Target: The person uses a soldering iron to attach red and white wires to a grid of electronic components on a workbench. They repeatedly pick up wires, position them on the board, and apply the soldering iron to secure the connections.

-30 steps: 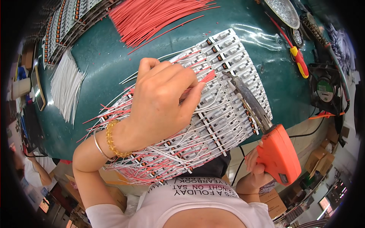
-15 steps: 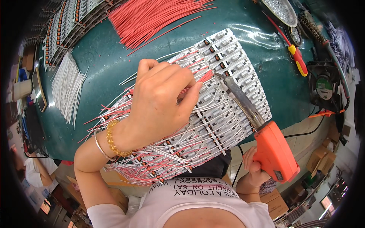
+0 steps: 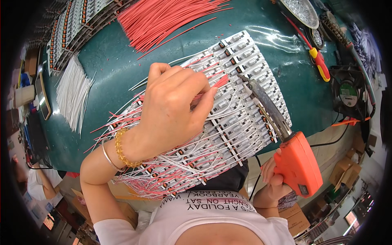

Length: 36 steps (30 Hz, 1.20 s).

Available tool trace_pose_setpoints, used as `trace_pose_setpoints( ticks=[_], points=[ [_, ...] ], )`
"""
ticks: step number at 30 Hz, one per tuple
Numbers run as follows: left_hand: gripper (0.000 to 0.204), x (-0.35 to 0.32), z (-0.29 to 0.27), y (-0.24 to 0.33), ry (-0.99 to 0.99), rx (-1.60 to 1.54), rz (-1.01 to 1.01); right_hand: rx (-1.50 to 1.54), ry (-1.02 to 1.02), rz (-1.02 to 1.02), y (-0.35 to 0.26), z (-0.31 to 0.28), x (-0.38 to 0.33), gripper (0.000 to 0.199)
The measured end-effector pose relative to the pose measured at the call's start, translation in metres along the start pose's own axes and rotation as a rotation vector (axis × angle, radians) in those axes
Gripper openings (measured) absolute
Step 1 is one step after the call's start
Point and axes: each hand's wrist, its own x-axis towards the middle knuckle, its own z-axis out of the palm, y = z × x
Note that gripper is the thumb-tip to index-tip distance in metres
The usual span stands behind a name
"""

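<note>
My left hand [image 3: 175, 102] is closed around a small bundle of red wires [image 3: 221, 81], whose ends stick out past my thumb and fingertips. It hangs over a panel of white circuit boards [image 3: 265, 75] with rows of small parts. Many white and red wires [image 3: 196, 153] trail from the boards toward me and to the left. My right hand [image 3: 272, 179] grips an orange soldering gun [image 3: 300, 163]. The gun's metal tip points up and left over the boards, just right of the red wire ends and apart from them.
A large pile of red wires [image 3: 163, 20] lies at the far side of the green table [image 3: 110, 53]. White wires [image 3: 73, 92] and stacked board panels [image 3: 73, 28] are at the left. To the right are a red-yellow screwdriver [image 3: 319, 63], a metal dish [image 3: 302, 11] and a small fan [image 3: 348, 93].
The soldering gun's tip has shifted slightly to the right, away from the red wire ends. My left hand keeps its place with the wires.
</note>
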Motion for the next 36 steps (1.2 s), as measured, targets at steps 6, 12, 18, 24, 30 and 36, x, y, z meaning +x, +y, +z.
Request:
trace_pose_setpoints(
  ticks=[6,12,18,24,30,36],
  points=[
    [0.010,-0.001,0.000,0.000,0.011,-0.006,-0.004,0.014,-0.012,-0.011,-0.001,0.001,0.000,0.080],
    [0.004,-0.001,-0.001,0.004,0.083,-0.133,-0.084,0.074,0.038,-0.018,0.005,-0.003,-0.005,0.079],
    [0.006,-0.004,-0.003,0.005,0.003,-0.162,-0.070,0.069,0.205,0.252,0.018,-0.024,-0.025,0.077],
    [0.011,-0.006,0.000,0.009,-0.012,-0.084,-0.031,0.074,0.003,-0.004,-0.012,-0.003,-0.001,0.078],
    [0.012,-0.006,0.004,0.007,0.032,-0.065,0.016,0.067,-0.064,0.044,-0.013,-0.002,-0.001,0.078],
    [0.013,-0.006,0.007,0.005,0.032,-0.018,0.050,0.045,-0.036,0.056,-0.010,-0.002,-0.003,0.074]
  ],
)
